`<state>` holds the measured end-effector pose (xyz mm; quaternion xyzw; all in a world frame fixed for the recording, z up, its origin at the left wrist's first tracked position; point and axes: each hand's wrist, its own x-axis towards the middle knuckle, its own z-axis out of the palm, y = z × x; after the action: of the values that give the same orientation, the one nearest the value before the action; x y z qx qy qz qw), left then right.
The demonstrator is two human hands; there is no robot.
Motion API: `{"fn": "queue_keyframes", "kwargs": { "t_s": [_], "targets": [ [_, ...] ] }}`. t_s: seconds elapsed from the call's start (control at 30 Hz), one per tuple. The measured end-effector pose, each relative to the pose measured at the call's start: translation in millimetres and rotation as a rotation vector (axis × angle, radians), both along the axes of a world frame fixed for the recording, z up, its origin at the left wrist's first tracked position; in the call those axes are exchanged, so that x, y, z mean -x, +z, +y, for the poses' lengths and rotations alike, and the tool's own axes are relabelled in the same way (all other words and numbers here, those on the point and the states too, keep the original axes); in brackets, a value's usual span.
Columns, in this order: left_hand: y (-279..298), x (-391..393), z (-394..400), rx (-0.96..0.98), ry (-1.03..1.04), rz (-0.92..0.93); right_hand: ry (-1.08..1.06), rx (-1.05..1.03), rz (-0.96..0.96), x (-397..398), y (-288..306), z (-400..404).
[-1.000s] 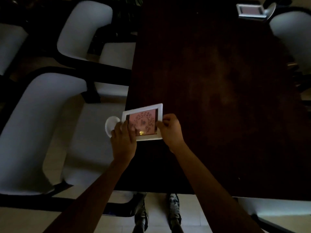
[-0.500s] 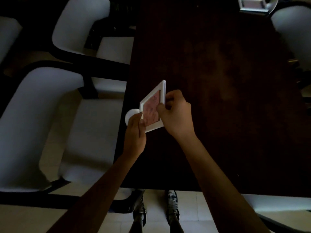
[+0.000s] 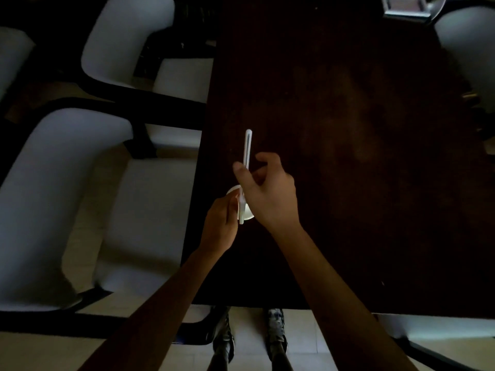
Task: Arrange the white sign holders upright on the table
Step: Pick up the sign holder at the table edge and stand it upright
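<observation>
White plastic, thin and flat, the sign holder (image 3: 247, 148) is seen edge-on from above, so its frame reads as a narrow pale strip running away from the viewer. Its face cannot be seen from this angle. At its near end a round white base (image 3: 235, 190) shows partly between the two hands. The holder sits over the near left part of the dark wooden table (image 3: 361, 129), close to the left edge; whether the base touches the tabletop cannot be told.

Both hands are closed on it. The right hand (image 3: 267, 196) pinches the frame from the right side, thumb across the strip and fingers curled behind. The left hand (image 3: 221, 223) grips the lower end by the base.

Two sign holders are visible in all: the one in the hands, and a second sign holder (image 3: 404, 5) at the far end of the table, cut off by the top of the frame, its face towards the camera.

Three pale upholstered chairs (image 3: 53, 196) with dark frames stand along the left side, another on the far right. Two shoes (image 3: 276, 333) show on the tiled floor below the table's near edge.
</observation>
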<state>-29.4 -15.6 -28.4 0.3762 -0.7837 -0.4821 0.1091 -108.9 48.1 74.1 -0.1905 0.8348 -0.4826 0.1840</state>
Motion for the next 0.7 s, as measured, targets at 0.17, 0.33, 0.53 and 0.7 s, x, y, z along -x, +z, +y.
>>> {"fn": "queue_keyframes", "kwargs": {
  "t_s": [0.17,0.33,0.53,0.7],
  "targets": [
    [-31,-6,-18,0.279,-0.251,-0.038,-0.164,-0.046,0.132,7,-55,18],
    [-49,-5,-14,0.475,-0.403,-0.183,0.326,-0.401,0.028,0,-124,25],
    [-55,1,0,0.477,-0.376,-0.175,0.362,-0.45,0.195,10,-138,32],
    [-51,19,25,0.488,-0.379,-0.233,0.341,-0.487,0.205,22,-142,56]
  ]
}}
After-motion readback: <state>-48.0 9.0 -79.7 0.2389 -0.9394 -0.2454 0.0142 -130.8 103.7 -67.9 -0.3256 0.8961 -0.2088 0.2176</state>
